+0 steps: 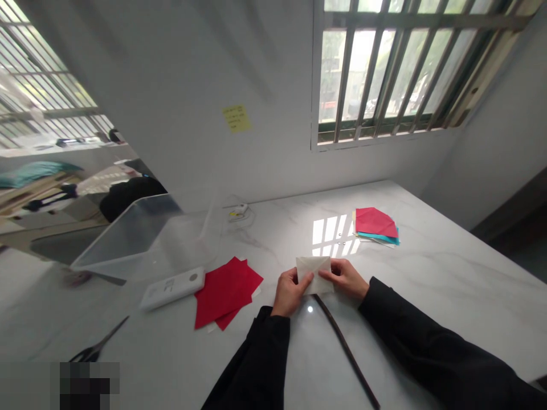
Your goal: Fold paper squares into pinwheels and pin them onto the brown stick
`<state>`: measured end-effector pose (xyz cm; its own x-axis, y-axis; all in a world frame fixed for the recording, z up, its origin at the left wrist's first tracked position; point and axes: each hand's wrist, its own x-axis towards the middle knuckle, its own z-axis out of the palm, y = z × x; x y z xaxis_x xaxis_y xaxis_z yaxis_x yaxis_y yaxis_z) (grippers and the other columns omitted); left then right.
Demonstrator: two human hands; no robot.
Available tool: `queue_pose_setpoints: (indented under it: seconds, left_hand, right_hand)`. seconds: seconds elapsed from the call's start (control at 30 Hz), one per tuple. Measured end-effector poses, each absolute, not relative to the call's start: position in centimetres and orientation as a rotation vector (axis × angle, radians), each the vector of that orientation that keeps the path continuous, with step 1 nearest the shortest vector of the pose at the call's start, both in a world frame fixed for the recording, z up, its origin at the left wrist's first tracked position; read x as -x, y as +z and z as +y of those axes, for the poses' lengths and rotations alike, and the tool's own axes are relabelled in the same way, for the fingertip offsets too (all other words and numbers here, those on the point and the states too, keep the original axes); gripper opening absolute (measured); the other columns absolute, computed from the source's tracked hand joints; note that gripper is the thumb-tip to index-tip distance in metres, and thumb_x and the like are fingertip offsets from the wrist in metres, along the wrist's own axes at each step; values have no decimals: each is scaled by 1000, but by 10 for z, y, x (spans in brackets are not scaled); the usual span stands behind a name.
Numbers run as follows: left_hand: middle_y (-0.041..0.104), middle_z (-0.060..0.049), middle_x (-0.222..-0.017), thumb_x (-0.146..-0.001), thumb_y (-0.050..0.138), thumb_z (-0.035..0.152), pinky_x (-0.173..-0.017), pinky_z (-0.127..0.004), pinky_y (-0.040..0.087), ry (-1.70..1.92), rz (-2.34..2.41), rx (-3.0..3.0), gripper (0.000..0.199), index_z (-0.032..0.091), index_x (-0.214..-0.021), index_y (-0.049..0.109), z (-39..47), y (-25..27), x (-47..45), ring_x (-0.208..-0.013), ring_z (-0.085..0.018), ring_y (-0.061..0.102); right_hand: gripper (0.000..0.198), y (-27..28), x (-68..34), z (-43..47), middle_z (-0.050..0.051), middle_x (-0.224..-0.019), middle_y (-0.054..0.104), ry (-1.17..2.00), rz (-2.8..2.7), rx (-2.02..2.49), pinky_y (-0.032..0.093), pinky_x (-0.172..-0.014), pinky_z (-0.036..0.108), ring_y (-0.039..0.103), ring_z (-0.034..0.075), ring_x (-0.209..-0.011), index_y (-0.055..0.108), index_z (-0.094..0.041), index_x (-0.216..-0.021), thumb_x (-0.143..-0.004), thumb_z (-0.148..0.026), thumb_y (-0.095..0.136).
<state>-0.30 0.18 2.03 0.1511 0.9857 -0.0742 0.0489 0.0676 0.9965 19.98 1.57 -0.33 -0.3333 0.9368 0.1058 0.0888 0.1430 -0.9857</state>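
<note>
A small cream-white paper envelope [316,273] is held up a little in front of me, its flap folded to a V along the top. My left hand [291,289] pinches its left side, thumb on the front. On the right side my right hand [344,277] grips it between thumb and bent fingers. Below the envelope a thin dark stick [348,347] runs toward me across the table; its far end is hidden behind the paper. Red paper sheets [224,293] lie left of my left hand.
Stacked red, blue and pale envelopes [376,223] lie at the back right of the marble table [453,267]. At left are a white device [173,289], scissors [100,341] and a clear plastic bin [141,228]. A small white gadget with a cable [241,209] sits by the wall.
</note>
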Motion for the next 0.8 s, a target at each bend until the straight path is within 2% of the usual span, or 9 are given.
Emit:
queue_pose_setpoints:
  seconds: [0.1,0.17,0.27,0.37,0.5,0.67,0.8]
  left_hand:
    - [79,-11,-89,-76,81,51,-68,-28,53,1065,1127,-1194,46,10,-95,80,4,21,5,-76,-24,71]
    - [80,-12,-92,-75,82,51,-70,-28,54,1099,1120,-1140,45,10,-95,80,6,19,8,-78,-24,72]
    - [80,-12,-94,-73,84,50,-71,-28,54,1147,1107,-1041,45,10,-94,80,9,14,12,-78,-22,72]
    - [80,-12,-94,-72,85,49,-70,-27,54,1192,1094,-954,45,10,-95,79,10,9,15,-77,-21,71]
    - [79,-11,-90,-71,85,50,-68,-27,54,1203,1102,-907,47,10,-95,79,10,8,15,-74,-21,71]
    - [79,-13,-97,-70,85,51,-70,-28,54,1203,1104,-911,50,9,-98,79,9,13,14,-79,-23,72]
    - [79,-12,-93,-70,85,52,-71,-29,55,1203,1133,-933,50,9,-95,79,9,16,13,-80,-24,72]
  right_hand:
    - [38,2,-214,22,5,-86,71,1174,-1620,1049,51,-68,31,64,21,-78,74,-18,-98,-94,-54,63]
    - [33,3,-229,31,6,-89,71,896,-1621,1162,50,-69,31,64,21,-81,73,-19,-94,-94,-51,63]
    - [28,-4,-257,48,9,-99,71,417,-1602,1357,51,-73,35,63,23,-85,73,-20,-99,-92,-47,65]
    - [30,-18,-278,62,10,-106,69,193,-1610,1500,51,-81,40,63,27,-94,73,-20,-107,-90,-45,67]
    - [28,-30,-285,71,9,-103,69,116,-1746,1523,47,-95,44,62,29,-101,77,-22,-102,-90,-46,68]
    - [22,-30,-276,82,8,-102,71,105,-1800,1527,48,-93,44,60,29,-99,79,-24,-94,-89,-43,69]
    - [19,-21,-270,89,9,-96,74,116,-1802,1493,49,-91,46,60,31,-100,77,-23,-83,-90,-39,68]
